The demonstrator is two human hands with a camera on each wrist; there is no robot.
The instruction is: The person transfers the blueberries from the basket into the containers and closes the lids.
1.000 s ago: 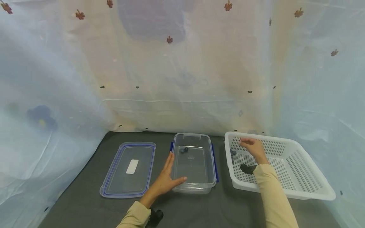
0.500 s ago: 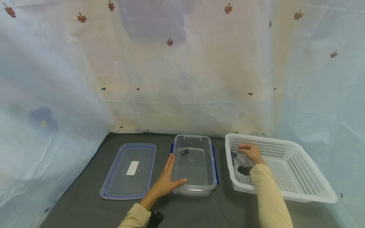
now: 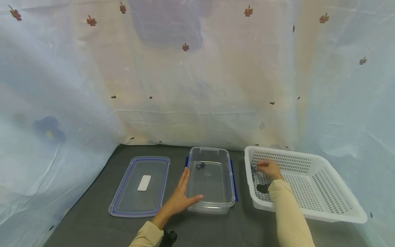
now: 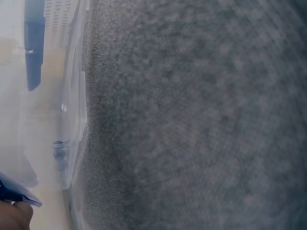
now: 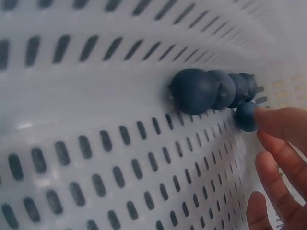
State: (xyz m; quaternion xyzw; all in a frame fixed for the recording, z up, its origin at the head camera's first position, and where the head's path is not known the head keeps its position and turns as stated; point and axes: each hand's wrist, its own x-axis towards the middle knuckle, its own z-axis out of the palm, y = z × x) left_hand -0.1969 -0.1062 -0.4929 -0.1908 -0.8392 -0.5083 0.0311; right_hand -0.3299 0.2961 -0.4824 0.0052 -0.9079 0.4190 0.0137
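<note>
- Fingers of the right hand (image 3: 269, 168) are bent, thumb and forefinger nearly together, and they meet a single blueberry (image 5: 245, 117); whether they pinch it or merely touch it, I can't tell.
- Just past those fingertips, four more blueberries (image 5: 193, 92) sit in a row along the wall of the white basket (image 3: 314, 192). The right-wrist view separates them; the head view gives only a small dark cluster.
- Fingers of the left hand (image 3: 178, 197) are stretched, thumb spread wide, grasping nothing, beside the clear container (image 3: 213, 201).
- Nearest that hand, the left-wrist view catches a blue latch (image 4: 17, 190) by a fingertip; the head view shows little of it.
- Beyond the left fingertips, two blueberries (image 3: 202, 164) lie inside; the moulded marks (image 3: 207, 174) on the container's floor are too small to read.
- Left of those fingers lies the lid (image 3: 155, 187), with a plain white label (image 3: 144, 183).
</note>
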